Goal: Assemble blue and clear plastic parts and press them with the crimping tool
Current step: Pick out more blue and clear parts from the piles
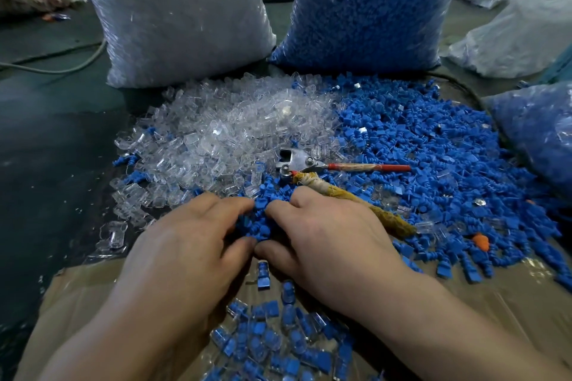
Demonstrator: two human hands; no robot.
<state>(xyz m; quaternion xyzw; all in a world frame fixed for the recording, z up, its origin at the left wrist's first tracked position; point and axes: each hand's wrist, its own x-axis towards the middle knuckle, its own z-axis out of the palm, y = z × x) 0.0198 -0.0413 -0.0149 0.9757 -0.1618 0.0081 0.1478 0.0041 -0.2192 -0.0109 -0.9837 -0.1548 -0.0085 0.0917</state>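
Note:
A heap of clear plastic parts lies left of a wide spread of blue plastic parts. The crimping tool rests between them, metal head to the left, one red handle and one cloth-wrapped handle running right. My left hand and my right hand lie side by side, palms down, fingers curled into a small cluster of blue parts between them. What each hand's fingers enclose is hidden. Assembled blue-and-clear pieces lie nearest me on cardboard.
A tall bag of clear parts and a tall bag of blue parts stand behind the heaps. Another bag of blue parts sits at the right edge. A cable crosses the dark floor at left. An orange piece lies at right.

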